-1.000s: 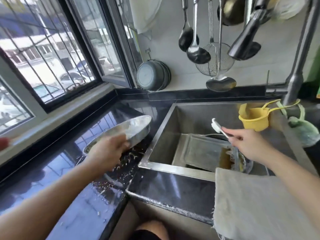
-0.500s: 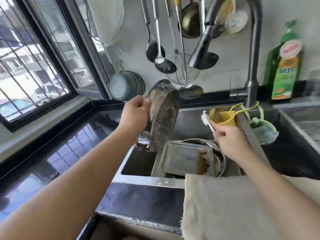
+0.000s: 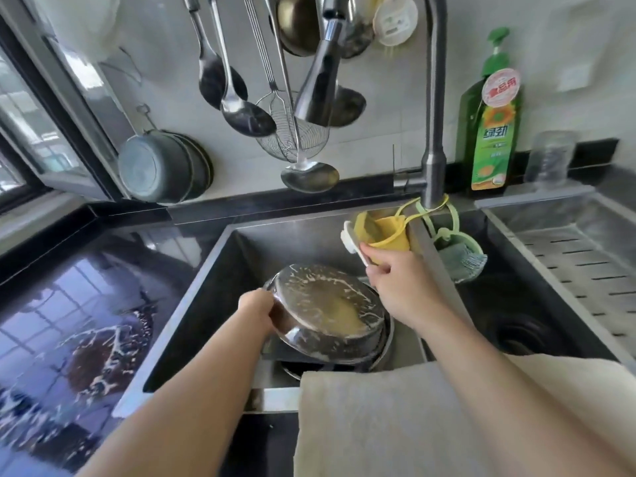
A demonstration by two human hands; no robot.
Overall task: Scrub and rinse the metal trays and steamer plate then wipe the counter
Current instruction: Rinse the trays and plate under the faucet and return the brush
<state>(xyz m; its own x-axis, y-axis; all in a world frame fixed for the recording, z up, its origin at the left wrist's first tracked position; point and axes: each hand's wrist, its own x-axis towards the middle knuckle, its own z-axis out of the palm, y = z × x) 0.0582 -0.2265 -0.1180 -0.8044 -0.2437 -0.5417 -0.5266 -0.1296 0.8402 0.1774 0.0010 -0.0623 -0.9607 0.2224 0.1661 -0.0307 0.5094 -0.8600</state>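
A: Hands?
B: Two. Left hand (image 3: 256, 309) grips one round metal tray (image 3: 327, 311) by its left rim, upside down, tilted over the sink (image 3: 220, 266), more dishes under it. Count unclear.
A: Right?
B: Right hand (image 3: 395, 287) pinches one white brush (image 3: 351, 241), just right of the tray. One cloth (image 3: 413, 425) on the sink's front edge.

Left steel sink basin (image 3: 220, 270): far-left half open, near-right blocked by round upturned metal tray (image 3: 327, 311) on stacked dishes. Chrome faucet spout (image 3: 318, 84) and hanging steel ladles (image 3: 241, 108) crowd space above far wall. Yellow silicone holder (image 3: 389, 232) hangs at divider. Beige cloth (image 3: 395, 418) covers near rim. Right basin (image 3: 516, 304) mostly free.
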